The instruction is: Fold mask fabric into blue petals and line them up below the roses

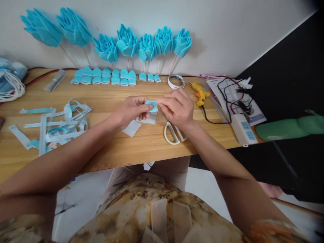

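Note:
A small blue fabric piece (151, 104) is pinched between the thumb and fingers of my left hand (134, 109), above the middle of the table. My right hand (179, 106) is closed, its fingertips pinching at the right edge of the same piece; the exact grip is partly hidden. Below the hands lie pale cut squares (132, 128), one of them partly covered by my left fingers. White-handled scissors (172, 135) rest under my right wrist, with their blades hidden by the hand.
Blue fabric flowers (127, 42) on sticks lean along the wall, behind rows of folded blue petals (97, 76). Cut strips (63, 130) lie at left. To the right are a tape roll (175, 82), a yellow glue gun (201, 94), a power strip (244, 130) and a green bottle (286, 128).

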`<state>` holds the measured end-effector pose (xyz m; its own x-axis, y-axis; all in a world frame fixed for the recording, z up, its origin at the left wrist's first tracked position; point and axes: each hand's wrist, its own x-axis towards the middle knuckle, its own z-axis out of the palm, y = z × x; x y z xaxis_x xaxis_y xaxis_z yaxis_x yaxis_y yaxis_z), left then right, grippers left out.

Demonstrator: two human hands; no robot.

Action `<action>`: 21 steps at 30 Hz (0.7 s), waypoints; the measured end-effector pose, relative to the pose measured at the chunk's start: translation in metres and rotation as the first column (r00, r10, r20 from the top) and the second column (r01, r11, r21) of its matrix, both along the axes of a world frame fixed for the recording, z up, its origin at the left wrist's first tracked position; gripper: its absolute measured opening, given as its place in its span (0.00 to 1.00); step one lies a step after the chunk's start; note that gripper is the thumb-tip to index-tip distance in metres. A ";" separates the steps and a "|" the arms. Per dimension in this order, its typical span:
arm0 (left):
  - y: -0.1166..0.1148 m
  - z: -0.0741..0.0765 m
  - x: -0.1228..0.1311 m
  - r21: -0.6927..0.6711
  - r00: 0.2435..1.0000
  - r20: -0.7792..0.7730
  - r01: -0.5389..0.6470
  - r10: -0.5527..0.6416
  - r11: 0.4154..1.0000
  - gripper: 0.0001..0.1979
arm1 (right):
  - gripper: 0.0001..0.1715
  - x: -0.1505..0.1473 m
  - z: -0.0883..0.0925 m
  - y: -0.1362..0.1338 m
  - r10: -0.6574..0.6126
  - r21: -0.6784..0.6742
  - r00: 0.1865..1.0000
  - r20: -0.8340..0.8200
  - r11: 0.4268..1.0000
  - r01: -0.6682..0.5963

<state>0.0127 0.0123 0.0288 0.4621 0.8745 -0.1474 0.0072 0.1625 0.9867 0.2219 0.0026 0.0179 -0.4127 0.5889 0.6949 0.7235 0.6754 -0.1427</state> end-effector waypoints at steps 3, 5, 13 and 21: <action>0.000 0.000 0.000 -0.001 1.000 -0.005 -0.003 0.003 1.000 0.13 | 0.19 0.001 -0.003 0.003 0.038 0.007 0.999 0.034 0.999 -0.039; -0.001 0.000 0.000 0.004 1.000 -0.008 -0.007 0.007 1.000 0.13 | 0.19 0.000 -0.004 0.005 0.057 -0.028 0.998 0.041 0.998 -0.056; 0.001 -0.003 0.000 0.008 1.000 0.023 -0.014 0.013 1.000 0.13 | 0.18 -0.002 -0.008 0.006 0.049 -0.005 0.997 0.063 0.999 -0.048; 0.003 -0.004 -0.001 0.007 0.999 0.033 -0.001 0.000 1.000 0.13 | 0.17 -0.001 -0.011 0.006 0.053 -0.016 0.997 0.058 0.998 -0.053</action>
